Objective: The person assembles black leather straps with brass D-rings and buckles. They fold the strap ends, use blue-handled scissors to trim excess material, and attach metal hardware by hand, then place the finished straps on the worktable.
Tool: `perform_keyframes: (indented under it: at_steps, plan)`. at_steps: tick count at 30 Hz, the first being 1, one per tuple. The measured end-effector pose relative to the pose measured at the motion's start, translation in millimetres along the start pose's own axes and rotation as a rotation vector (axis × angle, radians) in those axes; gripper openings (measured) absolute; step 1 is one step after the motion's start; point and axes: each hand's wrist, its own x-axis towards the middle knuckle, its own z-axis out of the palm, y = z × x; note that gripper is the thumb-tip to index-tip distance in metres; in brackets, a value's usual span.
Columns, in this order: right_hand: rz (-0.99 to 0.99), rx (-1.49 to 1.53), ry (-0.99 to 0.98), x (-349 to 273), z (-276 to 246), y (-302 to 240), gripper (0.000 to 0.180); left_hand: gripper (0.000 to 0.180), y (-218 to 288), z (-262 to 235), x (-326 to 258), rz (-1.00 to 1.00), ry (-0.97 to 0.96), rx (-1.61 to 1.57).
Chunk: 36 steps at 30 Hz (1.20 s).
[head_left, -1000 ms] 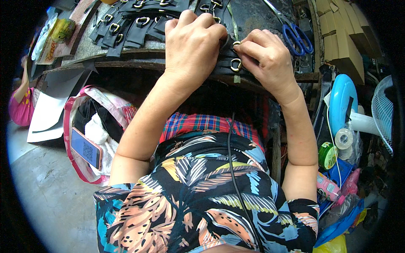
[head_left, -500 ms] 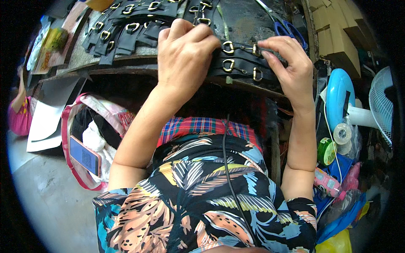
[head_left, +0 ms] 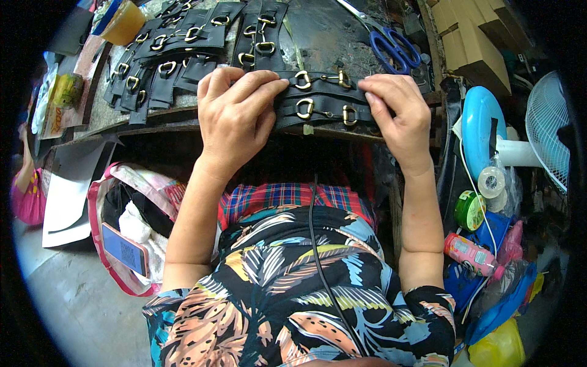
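Two black leather straps with gold rings and small bit-shaped links lie side by side at the front edge of the workbench. Pinched fingers of my left hand hold the left end of the farther strap. Its right end is between the thumb and fingertips of my right hand. The nearer strap lies just below, between both hands. Beyond my left hand are more ringed strap pieces and an overlapping pile of straps. Blue-handled scissors rest beyond my right hand.
An orange-brown tub stands at the back left. Cardboard boxes sit at the right, above a fan with a blue base. A phone lies on an open bag at the left. A pink bottle is at the lower right.
The view has shifted, showing more of the bench. My left hand has lowered and its fingertips have come to the farther strap's left end; my right hand stays at the right end.
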Motion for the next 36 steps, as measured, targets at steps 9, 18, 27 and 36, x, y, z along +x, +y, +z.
perform_keyframes:
  at_steps: [9,18,27,36]
  plan:
    - [0.111,0.119,0.044,-0.9,0.6,5.5,0.010,0.028,2.5,8.6,0.1,-0.016,0.061,0.027]
    - [0.193,-0.205,0.000,-0.7,-16.4,0.3,0.013,0.044,11.8,-8.7,16.4,0.037,-0.053,0.097]
    - [0.227,-0.152,-0.001,-2.3,-9.4,1.8,0.010,0.036,41.3,13.1,37.0,0.160,-0.180,-0.038]
    - [0.197,-0.003,0.019,-1.9,-2.5,9.0,0.015,0.036,42.4,17.8,30.1,0.124,-0.159,-0.053]
